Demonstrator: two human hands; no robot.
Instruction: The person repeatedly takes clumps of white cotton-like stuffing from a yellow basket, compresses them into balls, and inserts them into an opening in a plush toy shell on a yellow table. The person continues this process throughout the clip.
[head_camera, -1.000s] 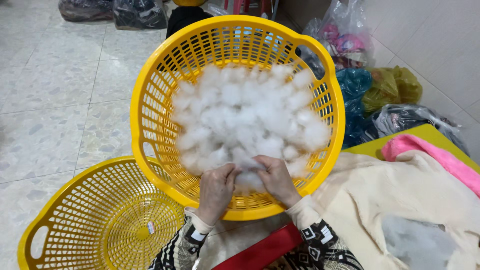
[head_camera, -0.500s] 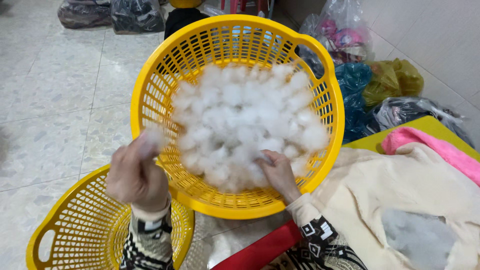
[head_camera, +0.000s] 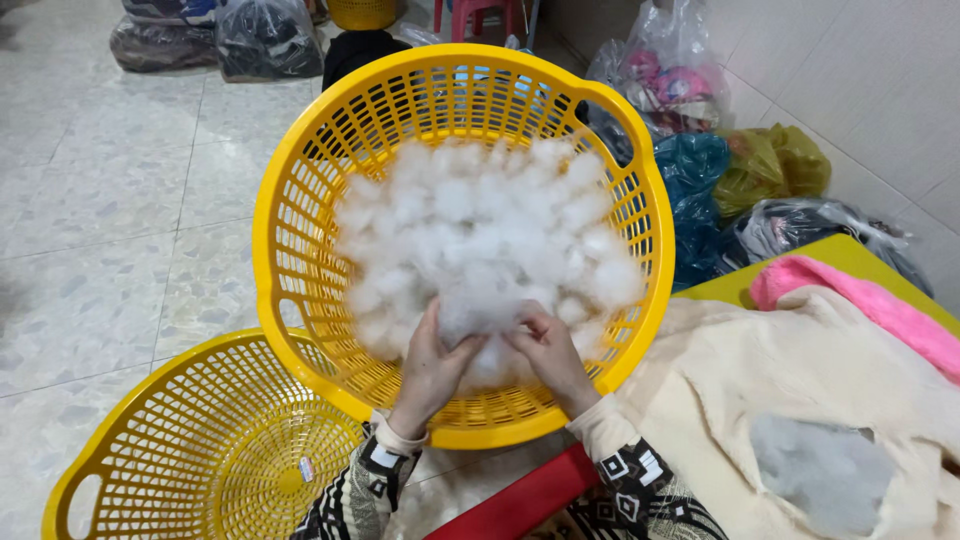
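Observation:
A big yellow plastic basket (head_camera: 290, 190) tilts toward me, filled with white fluffy stuffing (head_camera: 480, 230). My left hand (head_camera: 432, 368) and my right hand (head_camera: 547, 350) reach into its near side, both gripping one clump of stuffing between them, fingers buried in the fluff. Both sleeves have a black-and-white pattern. A second, empty yellow basket (head_camera: 190, 450) sits lower left, partly under the first.
A cream fleece cloth (head_camera: 800, 400) with a grey patch lies at right, a pink cloth (head_camera: 860, 300) behind it on a yellow surface. Plastic bags (head_camera: 740, 160) of goods line the wall at right; dark bags (head_camera: 230, 35) stand at the back on the tiled floor.
My left hand, which had swung out left over the empty basket with a tuft, is back in the full basket beside my right hand, gripping stuffing.

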